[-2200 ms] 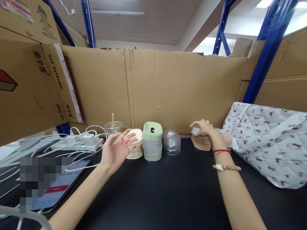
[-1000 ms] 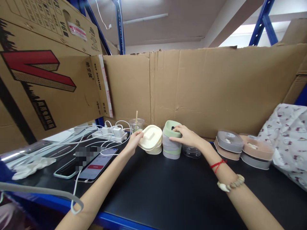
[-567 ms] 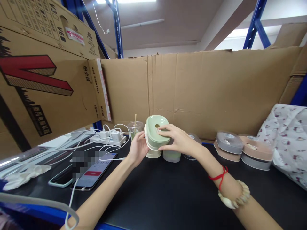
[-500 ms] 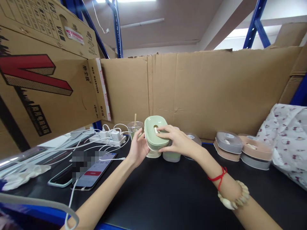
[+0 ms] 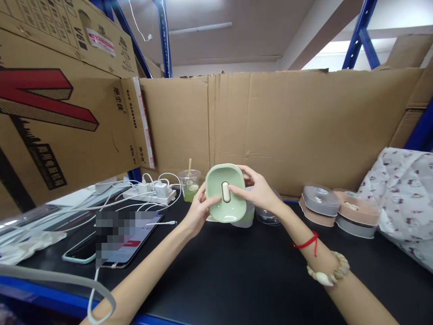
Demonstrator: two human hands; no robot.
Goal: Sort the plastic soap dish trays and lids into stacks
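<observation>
A rounded, pale green container (image 5: 219, 212) with a white oval piece (image 5: 226, 192) in its middle is held above the black table, its green face tilted toward me. My left hand (image 5: 198, 208) grips its left side, thumb on the face. My right hand (image 5: 255, 189) holds the right side, with the thumb beside the white piece and the fingers behind the rim. Partly hidden behind the green container, a translucent container (image 5: 248, 216) stands on the table. A clear round lid or dish (image 5: 269, 215) lies right of it, under my right wrist.
A cup of green drink (image 5: 190, 192) and a white power strip (image 5: 162, 194) stand left, near cables and phones (image 5: 130, 255). Stacked grey and pink containers (image 5: 320, 205) (image 5: 358, 212) are right, beside a patterned bag (image 5: 406, 198). Cardboard (image 5: 304, 131) rises behind the black table (image 5: 230, 280).
The green container has turned so its face points toward me. My left hand has closed on its side, and my right hand has shifted up and right around its edge.
</observation>
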